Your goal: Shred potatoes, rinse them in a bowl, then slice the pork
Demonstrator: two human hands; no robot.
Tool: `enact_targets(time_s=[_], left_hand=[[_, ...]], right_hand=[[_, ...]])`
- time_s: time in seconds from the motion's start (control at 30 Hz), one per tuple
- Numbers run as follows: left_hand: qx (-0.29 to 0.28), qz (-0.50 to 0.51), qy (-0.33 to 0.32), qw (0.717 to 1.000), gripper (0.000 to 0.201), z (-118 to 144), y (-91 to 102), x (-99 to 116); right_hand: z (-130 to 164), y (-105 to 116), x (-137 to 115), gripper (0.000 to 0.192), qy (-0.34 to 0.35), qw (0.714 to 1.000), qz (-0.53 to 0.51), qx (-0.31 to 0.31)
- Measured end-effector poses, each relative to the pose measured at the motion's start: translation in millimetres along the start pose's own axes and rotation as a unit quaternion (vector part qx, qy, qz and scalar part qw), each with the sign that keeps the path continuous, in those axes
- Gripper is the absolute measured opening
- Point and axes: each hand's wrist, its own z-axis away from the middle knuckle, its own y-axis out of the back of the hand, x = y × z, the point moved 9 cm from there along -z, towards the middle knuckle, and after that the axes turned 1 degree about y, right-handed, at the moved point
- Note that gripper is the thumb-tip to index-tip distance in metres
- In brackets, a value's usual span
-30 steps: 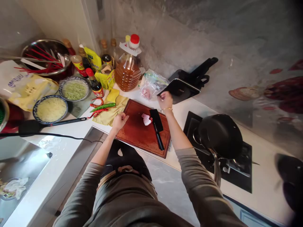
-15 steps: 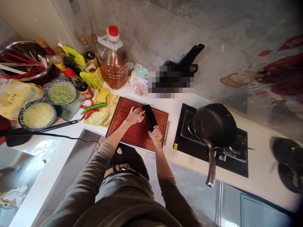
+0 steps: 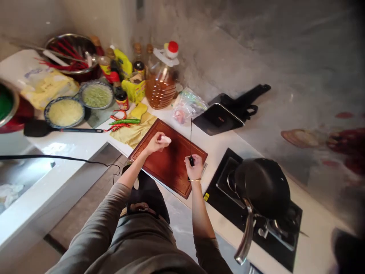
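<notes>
From above I look down on a white worktop [image 3: 71, 146] crowded with cooking things. At the far left sits a blue-rimmed bowl of pale shredded food [image 3: 65, 112], and just behind it a second bowl of green chopped food [image 3: 97, 96]. A black spatula [image 3: 54, 129] lies in front of them. Behind, a steel basin [image 3: 71, 51] holds red chopsticks, beside a cluster of sauce bottles [image 3: 121, 97] and a big jug of cooking oil [image 3: 161, 82] with a red cap. A green chilli [image 3: 125, 121] and some red ones rest on a yellow cloth [image 3: 137, 131].

Next comes a reddish wooden chopping board [image 3: 171, 163]. My left hand [image 3: 155, 142] sits on its rear left part, fingers curled down over a small pale pink piece of meat [image 3: 165, 139], pressing it to the board. My right hand [image 3: 194, 166] is over the board's near right edge, fingers closed tight around the handle of a black cleaver [image 3: 191, 139]. The blade stands upright and shows edge-on as a thin dark line, just right of the meat and apart from it.

Behind the board lies a clear plastic bag [image 3: 186, 106], then a propped dark tablet [image 3: 219, 118]. At the right, a black pan [image 3: 264, 186] sits on a black gas hob [image 3: 228, 179], handle pointing toward me.
</notes>
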Motion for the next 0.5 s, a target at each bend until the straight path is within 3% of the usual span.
enact_targets(time_s=[0.1, 0.17, 0.23, 0.3, 0.4, 0.5], left_hand=[[0.14, 0.21, -0.013, 0.968, 0.042, 37, 82.8, 7], [0.214, 0.37, -0.05, 0.903, 0.035, 75, 143.7, 12], [0.283, 0.449, -0.11, 0.841, 0.033, 126, 207.4, 17], [0.375, 0.443, -0.158, 0.799, 0.031, 190, 271.3, 15], [0.53, 0.378, -0.175, 0.738, 0.022, 297, 356.4, -2], [0.657, 0.283, -0.148, 0.683, 0.04, 395, 431.8, -18]], right_hand=[[-4, -50, -47, 0.036, 0.04, 0.977, -0.138, -0.159], [6, -93, -82, 0.035, 0.055, 0.95, -0.165, -0.261], [27, -143, -115, 0.032, 0.062, 0.919, -0.171, -0.349], [60, -199, -142, 0.031, 0.052, 0.885, -0.168, -0.432], [131, -286, -173, 0.035, -0.001, 0.827, -0.145, -0.542], [219, -371, -200, 0.033, -0.066, 0.759, -0.142, -0.633]])
